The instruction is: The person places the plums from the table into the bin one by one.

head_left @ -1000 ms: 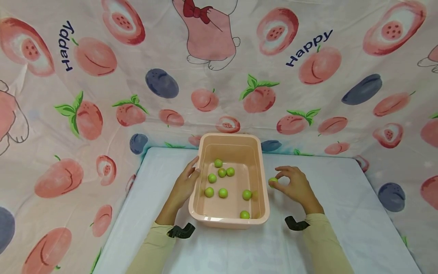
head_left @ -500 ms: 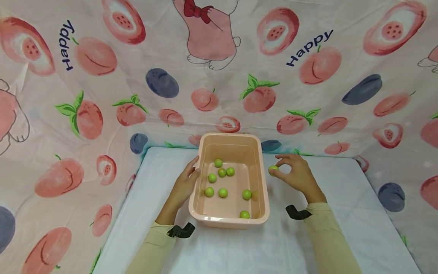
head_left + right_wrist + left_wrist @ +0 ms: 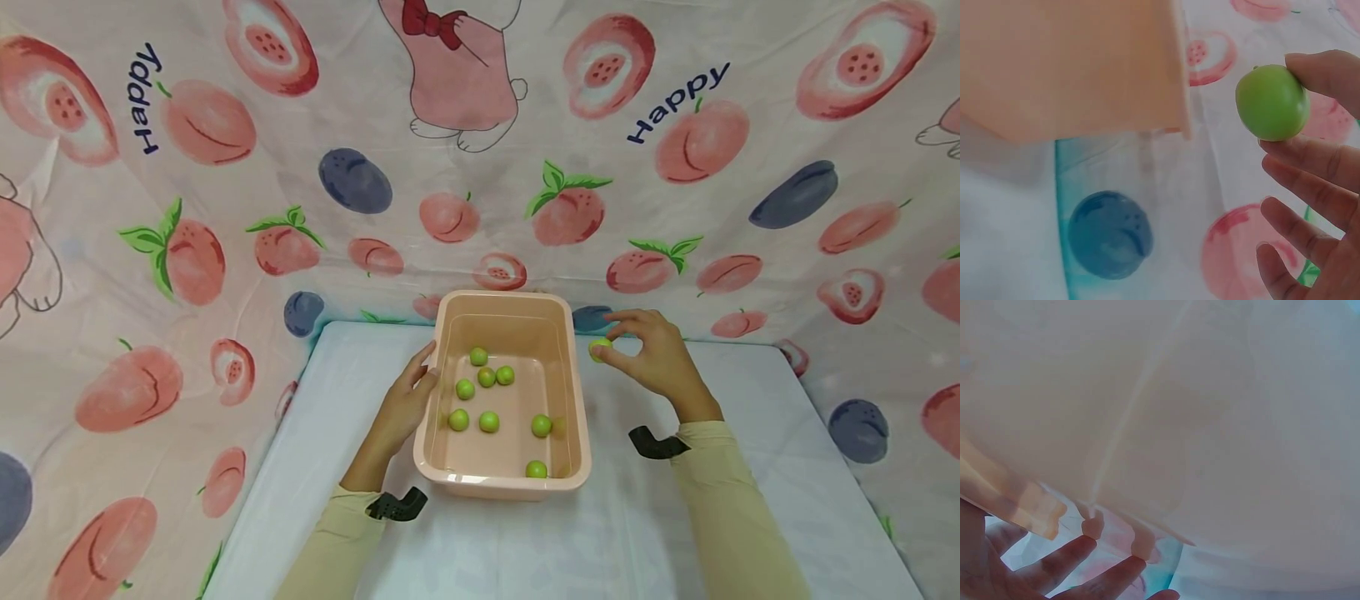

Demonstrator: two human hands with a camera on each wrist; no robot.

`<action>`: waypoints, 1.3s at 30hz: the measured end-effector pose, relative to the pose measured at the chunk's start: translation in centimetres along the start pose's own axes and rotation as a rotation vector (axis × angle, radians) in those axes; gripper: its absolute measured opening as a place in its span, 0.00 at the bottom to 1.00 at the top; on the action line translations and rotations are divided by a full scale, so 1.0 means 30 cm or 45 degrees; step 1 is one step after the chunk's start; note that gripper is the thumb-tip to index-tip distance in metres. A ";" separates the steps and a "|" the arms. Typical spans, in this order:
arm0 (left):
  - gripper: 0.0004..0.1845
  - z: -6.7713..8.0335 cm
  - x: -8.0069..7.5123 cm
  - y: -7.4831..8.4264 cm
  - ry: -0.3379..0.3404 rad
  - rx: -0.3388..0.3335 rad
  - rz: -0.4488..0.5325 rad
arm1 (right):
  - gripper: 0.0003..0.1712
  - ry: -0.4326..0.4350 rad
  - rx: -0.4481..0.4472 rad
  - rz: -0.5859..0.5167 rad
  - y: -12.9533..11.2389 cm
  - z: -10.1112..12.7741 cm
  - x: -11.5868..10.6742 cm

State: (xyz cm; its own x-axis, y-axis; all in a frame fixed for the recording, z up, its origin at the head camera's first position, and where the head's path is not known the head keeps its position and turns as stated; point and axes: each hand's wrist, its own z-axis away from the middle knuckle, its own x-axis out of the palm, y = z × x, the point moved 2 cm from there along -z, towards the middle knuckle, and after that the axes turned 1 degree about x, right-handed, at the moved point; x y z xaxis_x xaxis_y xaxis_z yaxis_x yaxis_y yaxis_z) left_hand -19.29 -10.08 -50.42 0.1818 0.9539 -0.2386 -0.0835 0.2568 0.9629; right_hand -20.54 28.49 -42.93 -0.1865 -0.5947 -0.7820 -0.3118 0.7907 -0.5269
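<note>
A peach-coloured plastic basin (image 3: 577, 433) stands on the white table and holds several small green fruits (image 3: 488, 422). My left hand (image 3: 408, 398) rests with straight fingers against the basin's left wall (image 3: 1166, 412). My right hand (image 3: 645, 354) is raised to the right of the basin's far corner and pinches one green fruit (image 3: 599, 348) between thumb and fingertips. In the right wrist view the green fruit (image 3: 1272, 102) sits at my fingertips (image 3: 1329, 72), just right of the basin's corner (image 3: 1175, 94).
A fruit-patterned cloth (image 3: 225, 208) hangs behind and around the white table (image 3: 750, 467). Black wrist mounts (image 3: 397, 505) sit on both sleeves. A blue plum print (image 3: 1109, 234) shows on the cloth below the basin.
My right hand has lifted the green fruit up and away from me, from beside the basin's right wall toward its far right corner. The left hand and basin stayed still.
</note>
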 end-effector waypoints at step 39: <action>0.26 0.003 0.002 0.005 0.010 -0.014 -0.013 | 0.16 -0.009 -0.301 -0.002 -0.310 -0.232 -0.047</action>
State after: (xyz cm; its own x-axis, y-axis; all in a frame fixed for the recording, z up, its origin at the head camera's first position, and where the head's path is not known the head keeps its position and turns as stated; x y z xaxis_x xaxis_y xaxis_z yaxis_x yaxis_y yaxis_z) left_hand -19.20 -10.01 -50.26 0.1747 0.9526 -0.2492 -0.0923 0.2678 0.9590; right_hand -23.87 20.96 -34.61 -0.1794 -0.5944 -0.7839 -0.5217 0.7331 -0.4364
